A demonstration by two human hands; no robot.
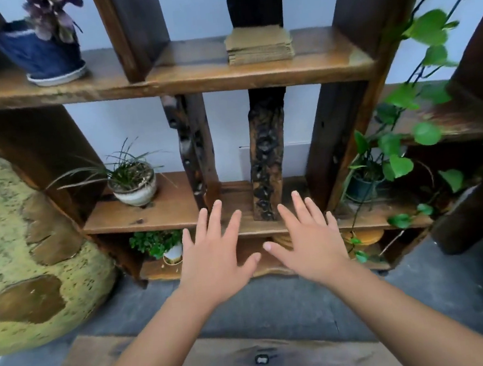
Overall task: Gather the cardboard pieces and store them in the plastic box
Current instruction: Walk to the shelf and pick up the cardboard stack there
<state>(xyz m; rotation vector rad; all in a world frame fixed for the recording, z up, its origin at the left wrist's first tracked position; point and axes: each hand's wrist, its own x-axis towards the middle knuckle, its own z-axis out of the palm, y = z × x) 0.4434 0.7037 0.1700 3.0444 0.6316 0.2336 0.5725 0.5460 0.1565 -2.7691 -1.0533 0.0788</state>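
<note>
Both hands hang in front of the wooden shelf unit (164, 82), palms down and holding nothing. The left hand (216, 252) has its fingers spread wide, and so does the right hand (309, 239); their thumbs nearly meet in the middle.

The stack of cardboard pieces (259, 45) sits on the upper shelf, well above the hands, just in front of a dark upright post. It looks like several thin squares piled loosely, with edges not quite flush. No plastic box shows anywhere in view, so where the pieces must go cannot be told from here.

Risks, as I judge them: the stack is loose, so a grab from 1 side could fan the pieces out and send some off the shelf edge or down behind the unit against the wall. Lifting with both hands from opposite sides would likely hold it together. The trailing vine (426, 29) hangs close on the right, and a careless reach could snag its stems.

Containers on view hold only plants. A blue pot (42, 59) with purple leaves stands on a saucer at the upper left. A pale round pot (135, 191) holds grassy blades on the middle shelf. A small white pot (173, 253) of green leaves sits on the bottom shelf, and a dark pot (363, 189) sits at the vine's base.
</note>
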